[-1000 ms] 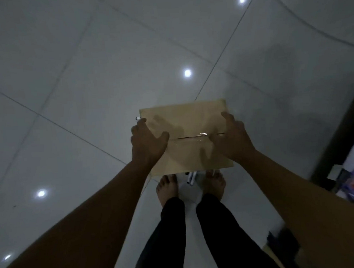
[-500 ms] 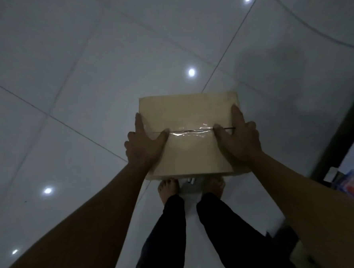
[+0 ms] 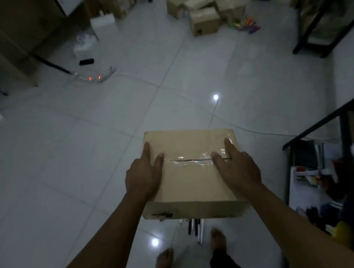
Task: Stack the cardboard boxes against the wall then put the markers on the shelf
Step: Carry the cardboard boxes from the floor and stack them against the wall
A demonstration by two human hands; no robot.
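A taped tan cardboard box (image 3: 189,143) is held off the floor in front of me. My left hand (image 3: 143,175) grips its left edge with the thumb on top. My right hand (image 3: 238,169) grips the right edge the same way. Below the box, dark and white markers (image 3: 196,228) lie on the tiles just ahead of my bare feet, partly hidden by the box. Far across the room sits a cluster of more cardboard boxes (image 3: 204,21), with a pile of coloured markers (image 3: 245,25) to their right.
A lit power strip (image 3: 98,75) and a thin white cable (image 3: 254,131) lie across the floor. A black-framed shelf (image 3: 320,123) with clutter stands close on my right. Another black rack (image 3: 328,21) is at the far right. Furniture lines the far left.
The view has swung up from bare floor to the room ahead. The box sits higher and nearer in both hands, and the grip is the same.
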